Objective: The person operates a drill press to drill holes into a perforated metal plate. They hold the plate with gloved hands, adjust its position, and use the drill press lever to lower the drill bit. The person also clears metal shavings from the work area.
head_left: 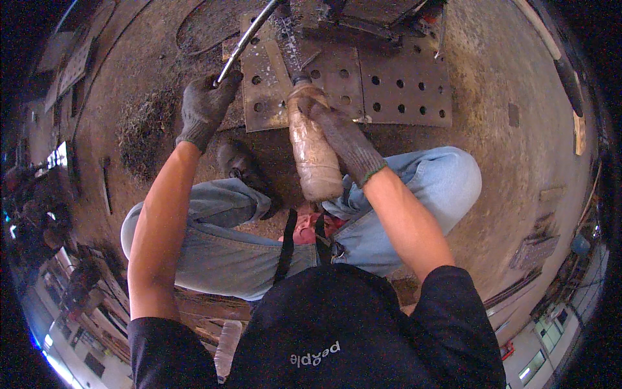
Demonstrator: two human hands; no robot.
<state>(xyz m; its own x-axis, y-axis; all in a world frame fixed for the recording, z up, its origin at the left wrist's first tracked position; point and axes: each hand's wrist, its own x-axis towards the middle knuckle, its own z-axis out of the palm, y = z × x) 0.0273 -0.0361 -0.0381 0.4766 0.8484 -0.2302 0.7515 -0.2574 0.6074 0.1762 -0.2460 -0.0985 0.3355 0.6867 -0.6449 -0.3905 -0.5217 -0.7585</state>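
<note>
My left hand (206, 107), in a dark grey knit glove, is closed round the lower end of a shiny metal rod (247, 44). The rod slants up toward the far top edge. My right hand (346, 139), gloved alike, grips the upper part of a cloudy, dirt-smeared plastic bottle (314, 159). The bottle's neck points away from me, toward a dark, wet-looking strip with white flecks (289, 42). Beneath lies a metal plate (334, 84) with round holes. Whether liquid is leaving the bottle I cannot tell.
A second perforated plate (411, 81) adjoins on the right, with dark heavy metal parts (363, 26) beyond it. Dark shavings (146, 129) are heaped at left. My shoe (243, 165) is close to the plate's near edge. Another clear bottle (227, 350) stands at the lower left.
</note>
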